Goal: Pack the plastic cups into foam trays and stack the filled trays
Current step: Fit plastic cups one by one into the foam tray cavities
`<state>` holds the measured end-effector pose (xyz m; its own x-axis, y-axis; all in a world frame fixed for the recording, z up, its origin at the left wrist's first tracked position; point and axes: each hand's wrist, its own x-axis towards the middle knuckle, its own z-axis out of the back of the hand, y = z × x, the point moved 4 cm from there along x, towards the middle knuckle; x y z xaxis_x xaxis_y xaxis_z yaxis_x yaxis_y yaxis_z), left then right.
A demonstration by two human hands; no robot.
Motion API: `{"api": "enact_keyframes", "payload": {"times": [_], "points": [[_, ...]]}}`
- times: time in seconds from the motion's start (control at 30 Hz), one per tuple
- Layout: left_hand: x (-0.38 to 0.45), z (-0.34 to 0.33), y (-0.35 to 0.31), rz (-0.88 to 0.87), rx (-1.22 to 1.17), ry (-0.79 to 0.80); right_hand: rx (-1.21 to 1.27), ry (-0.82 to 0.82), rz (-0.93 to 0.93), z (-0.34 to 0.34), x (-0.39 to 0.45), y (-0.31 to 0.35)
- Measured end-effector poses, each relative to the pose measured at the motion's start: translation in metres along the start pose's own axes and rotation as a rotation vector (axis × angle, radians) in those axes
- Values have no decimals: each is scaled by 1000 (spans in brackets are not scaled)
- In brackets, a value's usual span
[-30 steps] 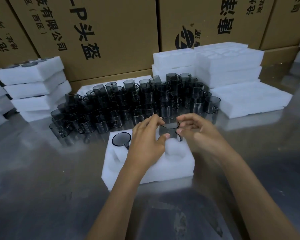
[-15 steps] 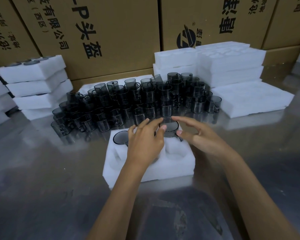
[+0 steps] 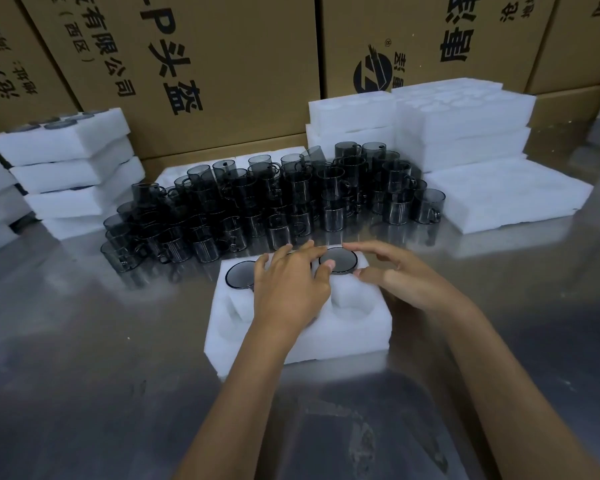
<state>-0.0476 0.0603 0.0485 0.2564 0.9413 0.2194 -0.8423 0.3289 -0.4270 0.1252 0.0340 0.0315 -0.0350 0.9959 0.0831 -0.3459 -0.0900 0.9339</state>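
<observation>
Cups [image 3: 338, 260] go into a foam tray [image 3: 355, 329] as flat, relaxed hands, left [image 3: 290, 289] and right [image 3: 400, 277], seat one, with empty pockets seemingly awaiting more from the pile [image 3: 274, 202].

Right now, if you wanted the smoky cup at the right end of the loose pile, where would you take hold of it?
Grip the rightmost loose cup around its upright wall, coming from above and the right. Its handle juts out at the lower right. Other cups crowd its left, while that side faces only a flat foam sheet, so fingers probably fit there.
</observation>
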Motion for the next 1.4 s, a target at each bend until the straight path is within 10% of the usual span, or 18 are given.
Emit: {"api": "enact_keyframes", "payload": {"times": [0.8,1.07,1.4], "points": [[81,21,52,143,-117,-30,309,-157,-133,-13,3,1],[30,57,-5,-239,-360,-335,57,-274,265,-8,-5,27],[-19,58,-23,-135,-808,-157,-121,-239,348,-7,-30,60]]}}
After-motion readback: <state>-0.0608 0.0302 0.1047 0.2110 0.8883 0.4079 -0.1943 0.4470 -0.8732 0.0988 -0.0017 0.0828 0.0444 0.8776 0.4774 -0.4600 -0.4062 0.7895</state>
